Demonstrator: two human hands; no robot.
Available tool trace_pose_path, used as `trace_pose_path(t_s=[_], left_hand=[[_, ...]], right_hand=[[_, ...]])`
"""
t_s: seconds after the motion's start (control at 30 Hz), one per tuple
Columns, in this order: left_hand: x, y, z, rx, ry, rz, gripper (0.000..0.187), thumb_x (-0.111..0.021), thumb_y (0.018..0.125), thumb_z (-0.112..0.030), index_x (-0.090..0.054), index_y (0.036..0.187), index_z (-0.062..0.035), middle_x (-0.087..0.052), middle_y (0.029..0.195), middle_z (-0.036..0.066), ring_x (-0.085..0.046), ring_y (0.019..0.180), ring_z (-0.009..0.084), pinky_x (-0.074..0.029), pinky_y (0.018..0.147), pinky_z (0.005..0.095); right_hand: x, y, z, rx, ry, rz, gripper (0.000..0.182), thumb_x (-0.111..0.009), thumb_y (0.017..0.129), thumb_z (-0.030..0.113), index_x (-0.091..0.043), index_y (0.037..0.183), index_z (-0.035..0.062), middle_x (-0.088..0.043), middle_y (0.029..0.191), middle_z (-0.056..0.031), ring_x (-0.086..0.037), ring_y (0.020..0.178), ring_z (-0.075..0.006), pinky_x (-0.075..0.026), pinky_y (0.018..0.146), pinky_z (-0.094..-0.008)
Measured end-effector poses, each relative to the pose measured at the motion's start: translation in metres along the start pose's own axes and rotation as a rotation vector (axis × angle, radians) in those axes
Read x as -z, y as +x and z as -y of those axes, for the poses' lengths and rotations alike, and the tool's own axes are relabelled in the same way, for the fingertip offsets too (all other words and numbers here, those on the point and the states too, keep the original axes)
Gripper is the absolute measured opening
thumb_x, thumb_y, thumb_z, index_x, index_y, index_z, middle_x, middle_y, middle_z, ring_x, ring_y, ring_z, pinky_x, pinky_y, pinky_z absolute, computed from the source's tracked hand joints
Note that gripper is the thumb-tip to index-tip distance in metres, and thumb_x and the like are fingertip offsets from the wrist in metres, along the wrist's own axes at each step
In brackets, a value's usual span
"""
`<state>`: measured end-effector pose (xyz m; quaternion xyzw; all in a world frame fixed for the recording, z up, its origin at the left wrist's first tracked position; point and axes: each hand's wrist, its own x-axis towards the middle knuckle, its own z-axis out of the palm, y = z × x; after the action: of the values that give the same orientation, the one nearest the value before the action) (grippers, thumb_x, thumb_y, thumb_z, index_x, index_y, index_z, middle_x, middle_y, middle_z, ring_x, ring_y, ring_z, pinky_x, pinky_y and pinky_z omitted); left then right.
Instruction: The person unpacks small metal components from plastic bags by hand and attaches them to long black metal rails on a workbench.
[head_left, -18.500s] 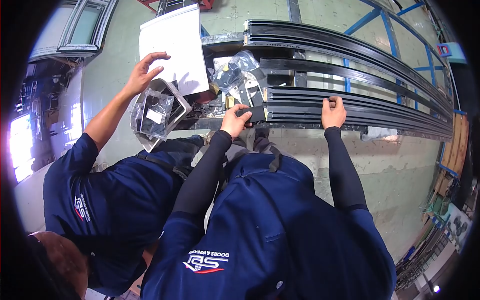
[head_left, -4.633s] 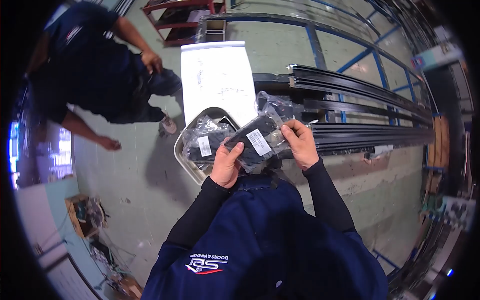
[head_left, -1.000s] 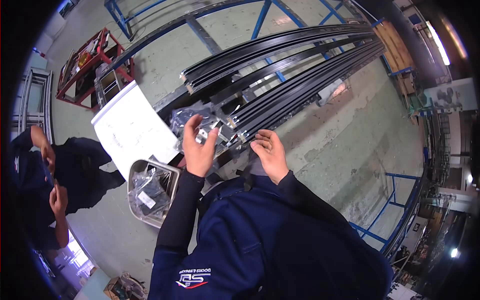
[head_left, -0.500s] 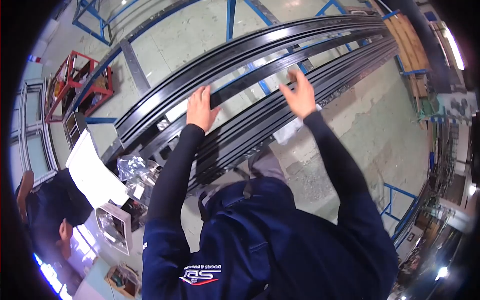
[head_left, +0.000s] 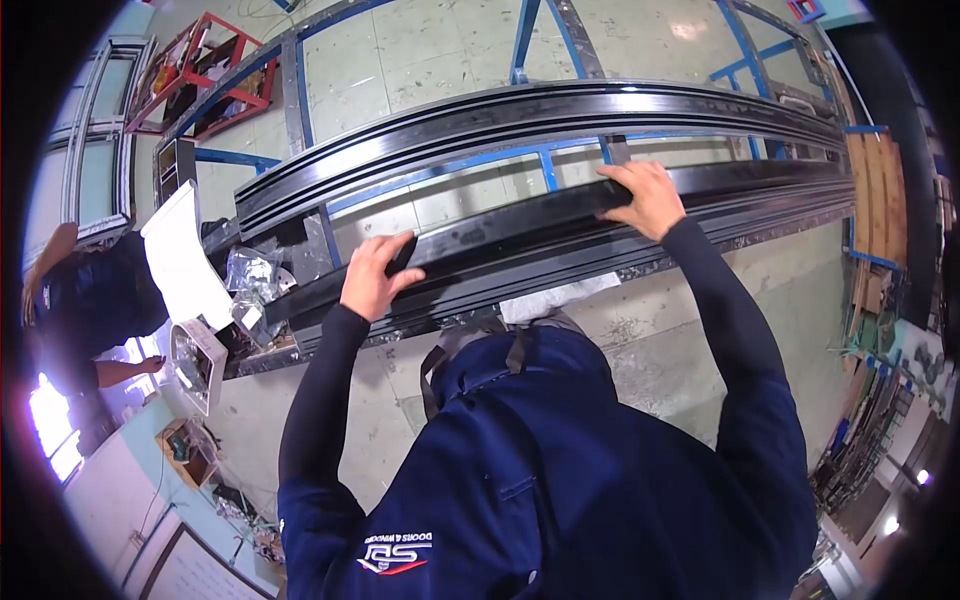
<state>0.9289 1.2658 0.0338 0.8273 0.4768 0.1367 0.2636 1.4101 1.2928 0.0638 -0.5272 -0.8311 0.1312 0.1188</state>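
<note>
- Grip: left hand (head_left: 376, 280) and right hand (head_left: 648, 200) are pinching the middle profile (head_left: 510, 220) across its width.
- Grooved profiles (head_left: 500, 120) are flanking it on the blue frame (head_left: 526, 40).

The left hand (head_left: 372, 280) and right hand (head_left: 648, 203), which held a bagged packet between them a few seconds ago, have let it go and now both span the middle black bar (head_left: 520, 215), fingers at its far edge and thumbs at its near edge. Just before, the 2 hands were spread open around it. The bar has shifted toward the frame's (head_left: 302, 100) near long edge, right up by the near profiles (head_left: 470, 292), widening the gap to the far profiles (head_left: 450, 130). The co-worker (head_left: 90, 300) (first close beside the wearer, reaching over the paper) now stands off past the left end.
</note>
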Motion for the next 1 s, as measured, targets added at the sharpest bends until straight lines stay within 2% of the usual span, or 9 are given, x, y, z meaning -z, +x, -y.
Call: trace_pose_path(t_s=[0.2,0.3,0.37,0.47,0.63,0.8,0.9,0.93,1.0], left_hand=[[-0.026,-0.054,-0.035,0.116,-0.013,0.031,0.064,-0.084,0.08,-0.037,-0.064,0.134,-0.0079,-0.064,0.118,0.013,-0.058,0.111,0.0352,-0.045,0.099,0.0461],[-0.033,-0.066,-0.031,0.11,0.065,-0.1,0.065,-0.084,0.079,-0.039,-0.065,0.135,-0.0118,-0.062,0.116,0.011,-0.057,0.11,0.0334,-0.042,0.104,0.0482],[-0.023,-0.075,-0.036,0.143,0.063,-0.133,0.061,-0.083,0.08,-0.034,-0.065,0.134,-0.0118,-0.062,0.118,0.013,-0.056,0.117,0.0348,-0.034,0.117,0.0535],[-0.004,-0.088,-0.039,0.254,0.0,-0.124,0.062,-0.084,0.078,-0.028,-0.066,0.135,-0.0095,-0.063,0.121,0.017,-0.056,0.119,0.039,-0.035,0.116,0.0533],[-0.018,-0.094,-0.034,0.236,0.033,-0.083,0.065,-0.084,0.077,-0.024,-0.065,0.137,-0.0083,-0.06,0.125,0.017,-0.051,0.123,0.0392,-0.033,0.116,0.0518],[-0.045,-0.08,-0.041,0.224,0.062,-0.049,0.064,-0.084,0.079,-0.021,-0.064,0.138,-0.0083,-0.06,0.124,0.017,-0.054,0.118,0.0375,-0.042,0.105,0.0462],[-0.058,-0.078,-0.03,0.208,0.135,-0.067,0.064,-0.085,0.078,-0.022,-0.064,0.138,-0.0089,-0.06,0.124,0.017,-0.055,0.119,0.0376,-0.043,0.106,0.047],[-0.066,-0.081,-0.026,0.249,0.062,-0.094,0.066,-0.086,0.074,-0.02,-0.066,0.136,-0.0112,-0.062,0.124,0.016,-0.054,0.118,0.0389,-0.036,0.113,0.0526],[-0.064,-0.076,-0.039,0.259,0.102,-0.098,0.063,-0.087,0.073,-0.02,-0.068,0.133,-0.0127,-0.062,0.124,0.015,-0.054,0.117,0.0372,-0.037,0.111,0.0518]], right_hand=[[0.006,-0.054,0.023,0.107,0.036,-0.044,0.064,-0.092,0.061,0.033,-0.072,0.119,0.0125,-0.067,0.108,-0.0041,-0.061,0.103,-0.0275,-0.047,0.095,-0.0428],[0.012,-0.054,0.04,0.128,0.042,-0.079,0.064,-0.091,0.061,0.031,-0.072,0.12,0.0133,-0.066,0.11,-0.004,-0.061,0.103,-0.0275,-0.046,0.093,-0.0437],[0.023,-0.053,0.052,0.157,0.058,-0.12,0.065,-0.091,0.06,0.031,-0.073,0.12,0.014,-0.067,0.11,-0.004,-0.062,0.102,-0.0273,-0.046,0.092,-0.0439],[0.05,-0.043,0.076,0.131,0.063,-0.103,0.066,-0.091,0.06,0.034,-0.072,0.12,0.0151,-0.069,0.105,-0.0031,-0.064,0.1,-0.0265,-0.046,0.093,-0.0445],[0.018,-0.066,0.052,0.0,0.176,0.045,0.06,-0.088,0.071,0.04,-0.071,0.124,0.0164,-0.066,0.105,-0.0033,-0.06,0.107,-0.0243,-0.042,0.1,-0.0414],[-0.011,-0.076,0.027,-0.068,0.195,0.085,0.058,-0.087,0.073,0.04,-0.071,0.124,0.0159,-0.065,0.106,-0.0047,-0.059,0.11,-0.025,-0.041,0.103,-0.0418],[-0.036,-0.083,0.019,-0.08,0.216,0.095,0.059,-0.087,0.072,0.04,-0.071,0.124,0.0169,-0.066,0.111,-0.0049,-0.059,0.113,-0.027,-0.042,0.105,-0.0435],[-0.048,-0.087,0.017,-0.06,0.22,0.004,0.059,-0.088,0.071,0.039,-0.071,0.123,0.0178,-0.066,0.116,-0.0068,-0.059,0.117,-0.0294,-0.044,0.104,-0.0459],[-0.063,-0.091,0.018,-0.084,0.189,-0.048,0.051,-0.088,0.07,0.038,-0.077,0.115,0.0179,-0.064,0.123,-0.0125,-0.057,0.121,-0.0347,-0.043,0.104,-0.0498]])
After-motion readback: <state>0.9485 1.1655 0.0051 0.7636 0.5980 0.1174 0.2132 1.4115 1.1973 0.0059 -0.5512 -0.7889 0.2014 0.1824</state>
